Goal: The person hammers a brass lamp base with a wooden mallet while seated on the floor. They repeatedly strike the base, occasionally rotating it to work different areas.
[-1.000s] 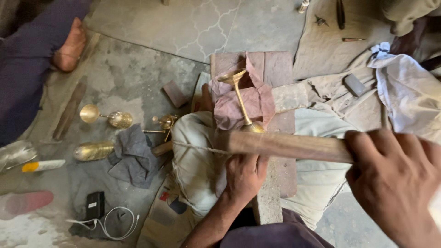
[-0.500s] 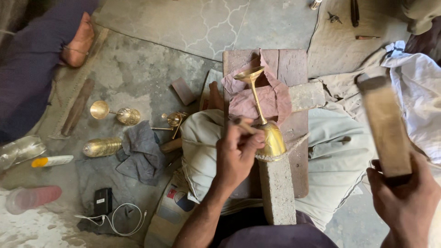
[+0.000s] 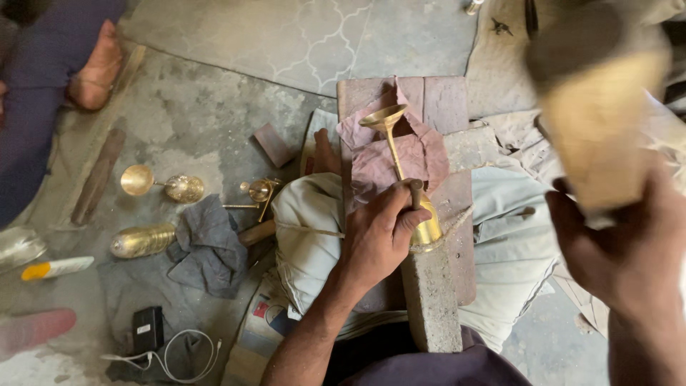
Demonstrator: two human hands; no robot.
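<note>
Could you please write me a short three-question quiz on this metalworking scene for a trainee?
1. True or false: the left hand holds a small punch against the brass goblet.
2. What does the right hand hold raised: A) a wooden mallet, B) a saw, C) a brush?
3. What lies under the goblet's stem?

Key:
1. True.
2. A; it is blurred.
3. A pinkish cloth on a wooden block.
</note>
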